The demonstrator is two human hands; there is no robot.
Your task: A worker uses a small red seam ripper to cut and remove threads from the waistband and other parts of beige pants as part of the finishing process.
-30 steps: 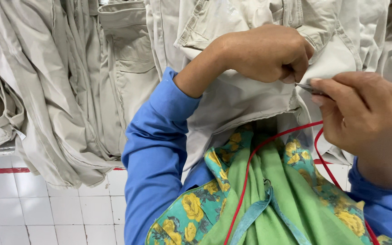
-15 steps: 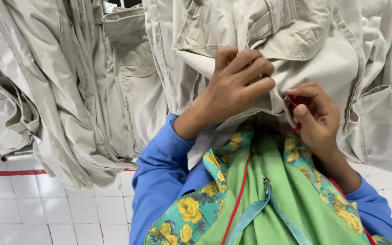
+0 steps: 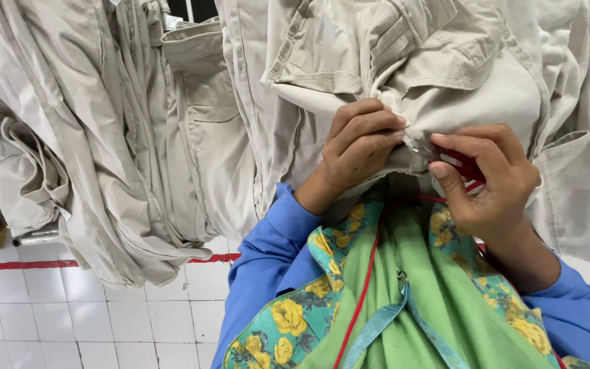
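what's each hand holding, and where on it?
Left hand pinches a fold of the beige garment. Right hand grips a small red tool; grip point hidden.

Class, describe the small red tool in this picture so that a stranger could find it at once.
Start at the beige garment hanging in front of the person in blue sleeves. Both hands meet at its lower edge; the red tool sits in the right hand. It is the only bright red thing against the pale cloth.

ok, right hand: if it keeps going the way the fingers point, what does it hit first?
Probably the left hand. The right hand holds a small red tool and its fingers point left and up at the beige garment fold the left fingertips pinch. Depth is unclear, so cloth might come first.
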